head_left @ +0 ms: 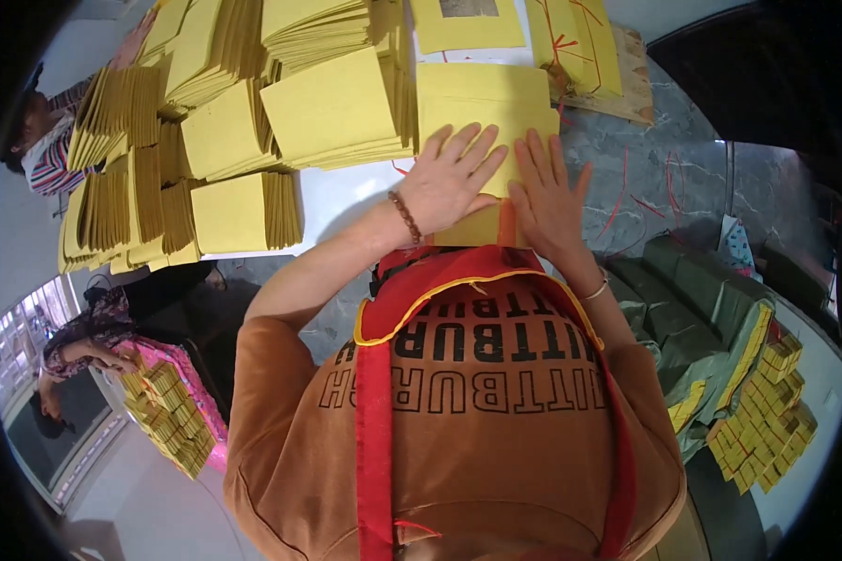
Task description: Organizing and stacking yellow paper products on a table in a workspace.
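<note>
your left hand [456, 176], right hand [546, 192] lie on yellow rectangular paper sheet [485, 97], fingers apart, seemingly keeping it flat.

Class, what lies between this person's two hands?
In the head view, yellow paper shows between the left hand and the right hand, with a reddish strip lower in the gap.

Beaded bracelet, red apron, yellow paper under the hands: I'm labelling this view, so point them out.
Beaded bracelet [405, 217]: head view, middle beads.
Red apron [444, 269]: head view, bib.
Yellow paper [486, 98]: head view, far half.
</note>
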{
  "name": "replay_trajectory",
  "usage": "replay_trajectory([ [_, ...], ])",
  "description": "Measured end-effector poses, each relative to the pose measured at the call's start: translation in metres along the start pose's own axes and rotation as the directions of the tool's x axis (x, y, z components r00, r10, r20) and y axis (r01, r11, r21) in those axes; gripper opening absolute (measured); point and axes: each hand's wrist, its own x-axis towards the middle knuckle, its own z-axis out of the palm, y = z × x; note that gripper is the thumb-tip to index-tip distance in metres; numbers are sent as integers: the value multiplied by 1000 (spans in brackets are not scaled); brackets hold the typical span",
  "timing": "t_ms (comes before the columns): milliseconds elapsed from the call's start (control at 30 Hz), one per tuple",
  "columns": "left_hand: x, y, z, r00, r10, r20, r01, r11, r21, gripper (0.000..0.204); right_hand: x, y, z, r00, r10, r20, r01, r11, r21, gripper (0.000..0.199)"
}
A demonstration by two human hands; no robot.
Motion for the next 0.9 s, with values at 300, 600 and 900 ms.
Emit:
replay_trajectory([
  [300, 13, 22, 4, 986, -36, -162, 75, 967, 243, 48, 12, 14, -35, 971, 240, 5, -135, 526, 840, 40],
  [600, -39, -55, -85, 755, -7, -656, 175, 966, 192, 40, 22, -5, -37, 905, 383, -184, -2, 436, 900, 33],
  [900, -87, -110, -10, 911, -315, -264, 383, 885, 266, 59, 76, -57, -14, 967, -143, -211, 250, 687, 683, 24],
])
